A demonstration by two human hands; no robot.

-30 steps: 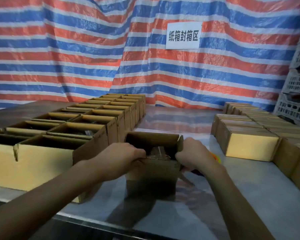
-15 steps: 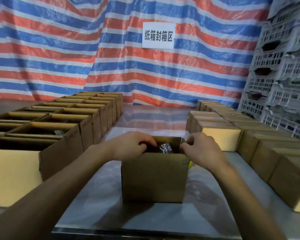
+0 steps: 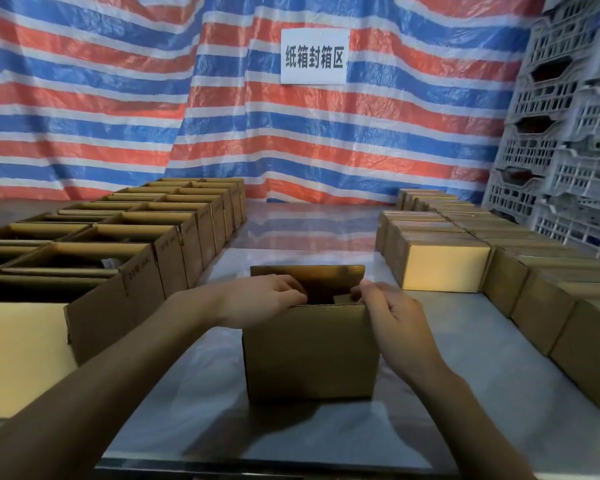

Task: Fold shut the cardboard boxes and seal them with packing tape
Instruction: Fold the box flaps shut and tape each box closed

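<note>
Left hand (image 3: 267,299) and right hand (image 3: 392,313) grip the box (image 3: 310,355) top at its sides, now folding them in over contents visible a moment ago; box near-centre on table (image 3: 447,358), far flap (image 3: 307,271) up, untaped.

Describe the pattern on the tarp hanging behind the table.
The tarp has horizontal red, blue and white stripes, wrinkled in places. The head view shows it best.

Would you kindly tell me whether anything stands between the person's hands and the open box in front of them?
Nothing visible does. The left hand and the right hand are on the open box, fingers curled over the left and right edges of its top opening; its far flap stands upright.
</note>
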